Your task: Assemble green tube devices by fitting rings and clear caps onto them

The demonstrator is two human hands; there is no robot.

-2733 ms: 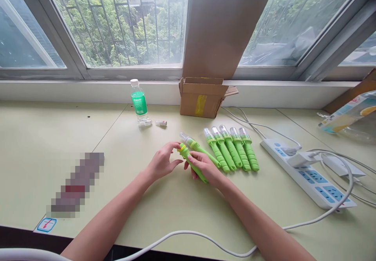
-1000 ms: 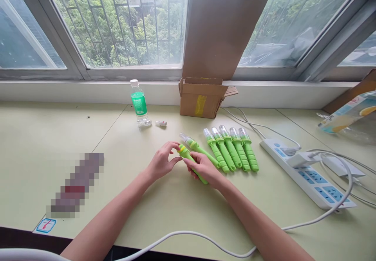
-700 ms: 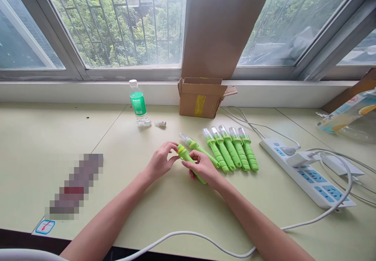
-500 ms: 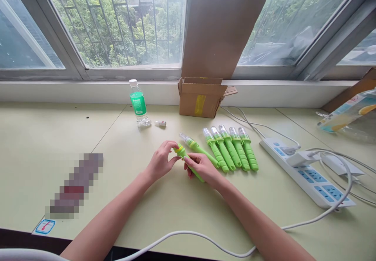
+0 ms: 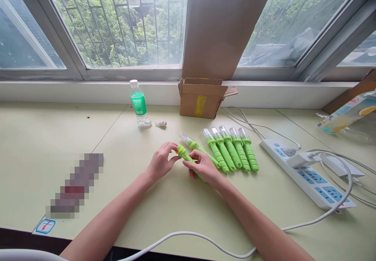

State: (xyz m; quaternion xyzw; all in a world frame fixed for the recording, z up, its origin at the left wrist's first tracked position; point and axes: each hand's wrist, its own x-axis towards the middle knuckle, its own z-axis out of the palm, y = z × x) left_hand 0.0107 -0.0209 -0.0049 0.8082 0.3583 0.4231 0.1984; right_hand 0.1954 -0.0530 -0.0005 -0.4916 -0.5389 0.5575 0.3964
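Observation:
Both my hands are on one green stick light (image 5: 186, 155), tilted with its yellow-ringed end up and to the left. My left hand (image 5: 162, 160) pinches that ringed end between thumb and fingers. Lower down, the fingers of my right hand (image 5: 204, 168) wrap its green handle, hiding part of it. No clear cap shows on its end. Just behind lies another green stick light (image 5: 202, 150) with a clear tip. To the right, several more capped green stick lights (image 5: 230, 147) lie side by side. A small clear piece (image 5: 161, 124) lies beyond my left hand.
A water bottle (image 5: 139, 104) stands at the back, left of an open cardboard box (image 5: 198, 100). On the right lies a white power strip (image 5: 305, 175) with plugs and cables. A white cable (image 5: 188, 233) crosses the table's front. A blurred patch (image 5: 76, 186) covers something at left.
My right thumb and fingers have shifted slightly down the handle, baring more of the green stick light near its ringed end. My left hand stays at that end.

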